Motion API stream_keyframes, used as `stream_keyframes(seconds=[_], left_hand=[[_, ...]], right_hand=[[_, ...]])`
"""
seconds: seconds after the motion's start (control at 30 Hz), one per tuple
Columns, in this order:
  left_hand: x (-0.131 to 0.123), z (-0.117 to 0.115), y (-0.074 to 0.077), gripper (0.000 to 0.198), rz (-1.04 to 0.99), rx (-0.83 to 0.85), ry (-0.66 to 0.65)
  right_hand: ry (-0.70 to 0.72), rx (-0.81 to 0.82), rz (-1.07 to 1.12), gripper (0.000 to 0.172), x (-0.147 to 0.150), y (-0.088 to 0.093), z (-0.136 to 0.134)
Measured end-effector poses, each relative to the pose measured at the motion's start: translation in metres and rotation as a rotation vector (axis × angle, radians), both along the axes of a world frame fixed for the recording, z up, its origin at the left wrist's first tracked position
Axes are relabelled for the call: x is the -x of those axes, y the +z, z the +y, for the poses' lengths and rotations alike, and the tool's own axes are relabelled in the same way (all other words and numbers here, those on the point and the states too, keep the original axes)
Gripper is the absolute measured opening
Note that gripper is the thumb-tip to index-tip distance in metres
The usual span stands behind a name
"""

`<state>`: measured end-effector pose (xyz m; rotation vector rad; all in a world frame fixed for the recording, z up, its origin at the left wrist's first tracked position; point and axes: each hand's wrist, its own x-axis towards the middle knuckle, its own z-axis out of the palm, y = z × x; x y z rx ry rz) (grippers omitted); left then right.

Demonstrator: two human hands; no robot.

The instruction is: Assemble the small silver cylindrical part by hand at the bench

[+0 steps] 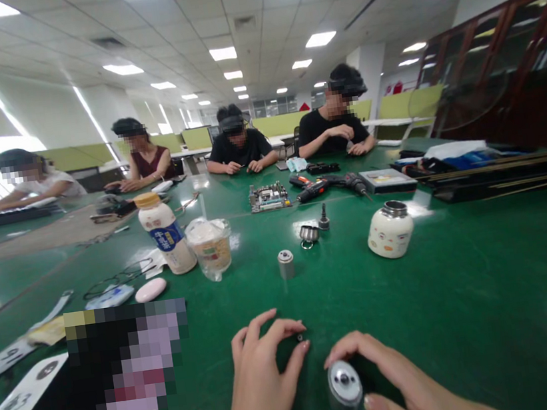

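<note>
Carefully does it: the right hand point(401, 376) curls around the metal cylinder point(344, 382), forefinger and thumb closed on it, so keep its holed end facing up above the tabletop point(471, 293). The left hand point(264, 362) brackets a tiny dark part point(300, 338) with thumb and forefinger; whether that grip pinches I cannot tell. Light fingertip pressure seems best.

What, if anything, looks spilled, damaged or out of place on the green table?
No spill or damage stands out. Slightly odd is the cream bottle, beyond the right hand: its steel mouth appears uncapped, though it stands upright.
</note>
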<state>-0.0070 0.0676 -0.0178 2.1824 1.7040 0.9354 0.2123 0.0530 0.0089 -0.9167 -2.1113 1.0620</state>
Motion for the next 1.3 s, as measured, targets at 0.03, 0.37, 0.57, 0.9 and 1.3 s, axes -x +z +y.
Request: stream_keyframes(seconds=[0.03, 0.37, 0.57, 0.9, 1.3], left_hand=[[0.0, 0.001, 0.001, 0.022, -0.011, -0.005, 0.0], [-0.011, -0.019, 0.015, 0.029, -0.318, -0.337, -0.25], [-0.016, -0.023, 0.019, 0.043, -0.284, -0.36, -0.413], [-0.018, -0.021, 0.016, 0.047, -0.267, -0.397, -0.482], [-0.013, -0.029, 0.0, 0.079, -0.236, -0.164, -0.353]], right_hand=[[0.001, 0.008, -0.005, 0.049, 0.0, -0.001, 0.0], [0.011, 0.045, 0.035, 0.039, -0.002, -0.004, -0.003], [0.013, 0.057, -0.01, 0.036, -0.001, -0.004, -0.001], [0.008, 0.036, -0.003, 0.039, -0.002, 0.001, -0.004], [-0.03, -0.189, 0.157, 0.037, -0.004, -0.002, -0.002]])
